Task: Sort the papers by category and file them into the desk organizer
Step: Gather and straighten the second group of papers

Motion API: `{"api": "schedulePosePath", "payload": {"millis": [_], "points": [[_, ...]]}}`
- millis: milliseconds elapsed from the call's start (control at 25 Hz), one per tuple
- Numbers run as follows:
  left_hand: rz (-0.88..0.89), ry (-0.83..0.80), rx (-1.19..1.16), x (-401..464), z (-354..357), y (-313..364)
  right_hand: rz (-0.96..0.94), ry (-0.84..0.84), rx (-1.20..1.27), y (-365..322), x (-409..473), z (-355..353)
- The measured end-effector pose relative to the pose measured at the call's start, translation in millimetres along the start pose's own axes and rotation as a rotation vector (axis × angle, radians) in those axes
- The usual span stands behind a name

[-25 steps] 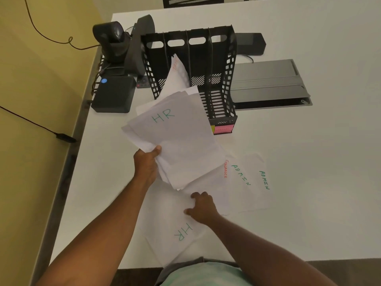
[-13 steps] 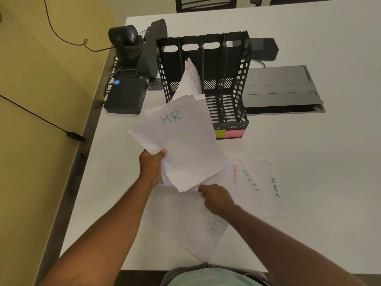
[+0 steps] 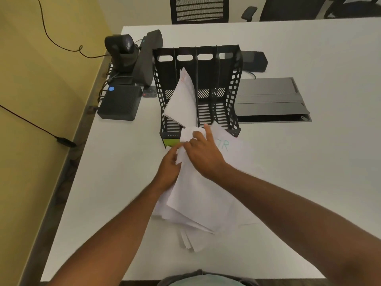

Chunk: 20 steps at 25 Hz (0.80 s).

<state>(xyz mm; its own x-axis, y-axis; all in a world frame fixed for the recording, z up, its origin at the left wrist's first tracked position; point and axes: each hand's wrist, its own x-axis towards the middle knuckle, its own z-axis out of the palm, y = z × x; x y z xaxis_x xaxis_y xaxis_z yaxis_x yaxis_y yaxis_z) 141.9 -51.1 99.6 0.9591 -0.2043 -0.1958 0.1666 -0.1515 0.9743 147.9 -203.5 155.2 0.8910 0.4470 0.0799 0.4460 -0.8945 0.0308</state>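
Note:
A black desk organizer [image 3: 233, 87] with several slots stands at the back middle of the white table. Some filed sheets [image 3: 182, 100] lean in its second slot from the left. Just in front of it I hold a stack of white papers [image 3: 198, 203] with both hands. My left hand [image 3: 169, 170] grips the stack's left edge. My right hand [image 3: 204, 153] lies on top of the stack, index finger pointing toward the organizer, thumb at a sheet's edge. Green letters "R" show on a sheet beside my right hand. The papers lying on the table are hidden under the stack.
A black camera [image 3: 121, 50], a speaker bar [image 3: 149, 56] and a dark box [image 3: 119, 102] stand at the back left by the table's edge. A grey cable hatch [image 3: 270, 100] lies right of the organizer. Office chairs [image 3: 199, 9] stand behind the table.
My right hand rose from the sheets on the table and came onto the stack. Both hands moved the stack forward, close to the organizer's front. The camera tilted up.

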Motion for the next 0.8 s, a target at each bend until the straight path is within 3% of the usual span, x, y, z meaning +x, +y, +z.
{"api": "schedulePosePath", "payload": {"millis": [160, 320, 480, 560, 680, 720, 800], "points": [[-0.248, 0.121, -0.255, -11, 5, -10, -0.200, 0.165, 0.166, -6, -12, 32], [-0.371, 0.120, -0.574, -18, 7, -13, -0.047, -0.007, 0.555, -11, -21, 47], [-0.332, 0.149, -0.424, -23, 12, -12, 0.003, 0.058, 0.560, -14, -34, 51], [-0.332, 0.199, -0.318, -21, 11, -12, 0.177, 0.165, 0.644, -5, -42, 47], [-0.306, 0.219, -0.390, -20, 1, -14, 0.788, 0.338, 0.866, 29, -56, 44], [-0.295, 0.208, -0.453, -21, -3, -15, 0.938, 0.278, 1.059, 44, -64, 45], [-0.292, 0.179, -0.544, -22, -7, -15, 1.018, 0.011, 1.566, 62, -82, 50]]}}
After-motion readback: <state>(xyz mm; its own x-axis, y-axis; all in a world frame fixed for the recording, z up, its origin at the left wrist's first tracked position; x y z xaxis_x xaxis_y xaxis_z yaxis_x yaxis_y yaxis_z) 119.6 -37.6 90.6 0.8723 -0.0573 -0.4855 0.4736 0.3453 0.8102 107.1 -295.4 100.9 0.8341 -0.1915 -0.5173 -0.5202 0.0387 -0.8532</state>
